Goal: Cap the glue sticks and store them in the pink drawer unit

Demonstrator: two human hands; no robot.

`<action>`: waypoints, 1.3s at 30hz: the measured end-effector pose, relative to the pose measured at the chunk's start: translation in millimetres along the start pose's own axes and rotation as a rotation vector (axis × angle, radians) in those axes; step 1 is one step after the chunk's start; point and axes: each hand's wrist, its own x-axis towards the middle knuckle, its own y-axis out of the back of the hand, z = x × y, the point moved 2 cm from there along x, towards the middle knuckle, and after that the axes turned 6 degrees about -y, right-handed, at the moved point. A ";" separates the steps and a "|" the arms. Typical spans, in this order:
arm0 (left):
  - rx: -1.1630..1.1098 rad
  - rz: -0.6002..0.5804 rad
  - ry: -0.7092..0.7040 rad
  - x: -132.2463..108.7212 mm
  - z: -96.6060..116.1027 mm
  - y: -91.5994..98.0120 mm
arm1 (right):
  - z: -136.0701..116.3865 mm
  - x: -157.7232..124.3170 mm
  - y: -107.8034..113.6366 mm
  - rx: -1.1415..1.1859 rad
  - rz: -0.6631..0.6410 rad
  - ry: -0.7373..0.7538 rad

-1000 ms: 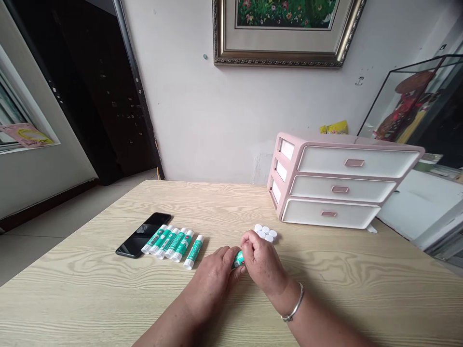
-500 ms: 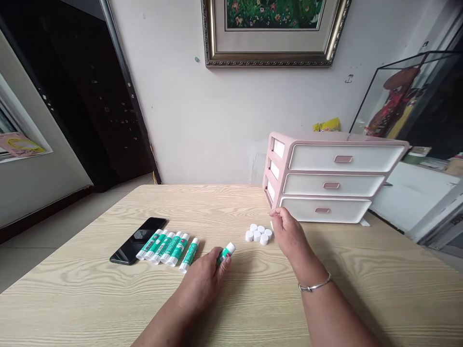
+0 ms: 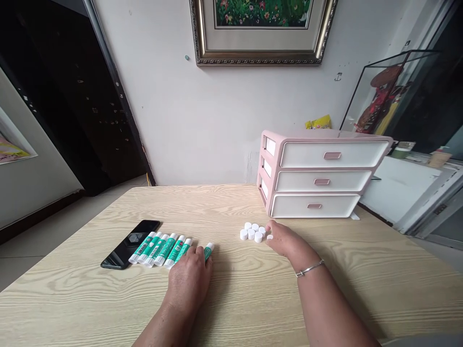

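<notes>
A row of several green and white glue sticks (image 3: 159, 249) lies on the wooden table (image 3: 231, 299). My left hand (image 3: 190, 277) rests palm down at the row's right end, its fingers closed on one more glue stick (image 3: 209, 250) that touches the table beside the row. My right hand (image 3: 285, 242) lies to the right, its fingertips at a white cap (image 3: 269, 237) beside a small cluster of several white caps (image 3: 252, 232). I cannot tell whether the fingers grip the cap or just touch it.
A black phone (image 3: 130, 244) lies left of the glue sticks. A pink three-drawer organiser (image 3: 318, 176), all drawers shut, stands at the back right of the table. A framed picture (image 3: 260, 33) hangs on the wall. A glass case (image 3: 398, 96) stands at far right.
My hands have parted. The left carried the uncapped glue stick left and down to the row's end. The right took the cap over to the cluster of caps and lowered it.
</notes>
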 end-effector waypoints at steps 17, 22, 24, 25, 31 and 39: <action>0.032 0.216 0.042 10.6 -22.0 -4.5 | 5.1 21.6 -18.8 0.166 -0.017 0.040; 0.047 0.203 0.100 10.2 -23.5 3.7 | -3.0 15.3 -11.5 0.169 0.035 0.009; 0.052 0.195 0.112 11.0 -24.5 4.7 | -3.7 13.8 -8.6 0.172 0.055 -0.015; 0.053 0.191 0.121 11.8 -25.3 4.7 | -3.7 13.1 -6.8 0.173 0.067 -0.026; 0.008 0.222 0.157 15.0 -26.9 9.5 | -16.7 -4.7 15.7 0.201 0.283 -0.062; -0.141 0.329 0.507 4.3 -54.9 42.9 | -82.4 -59.3 1.6 0.399 0.377 0.324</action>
